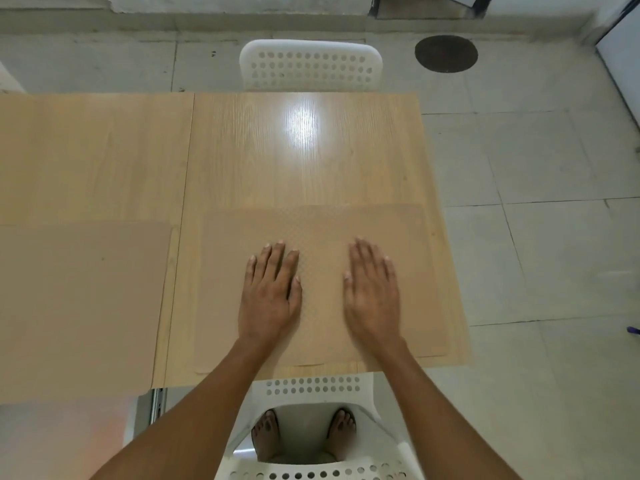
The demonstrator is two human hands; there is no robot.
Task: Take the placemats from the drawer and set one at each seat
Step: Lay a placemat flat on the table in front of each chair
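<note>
A tan placemat (322,230) lies flat on the wooden table (304,150) at the near seat, its long edge along the table's front edge. My left hand (272,292) and my right hand (372,292) both rest palm down on it, fingers straight, side by side near its middle. A second tan placemat (83,299) lies at the left, at the neighbouring near seat. The drawer is not in view.
A white perforated chair (311,65) stands at the far side of the table. Another white chair (311,389) stands right in front of me, with my bare feet showing through it. Grey tiled floor (536,237) lies to the right, with a dark round mat (446,53) at the back.
</note>
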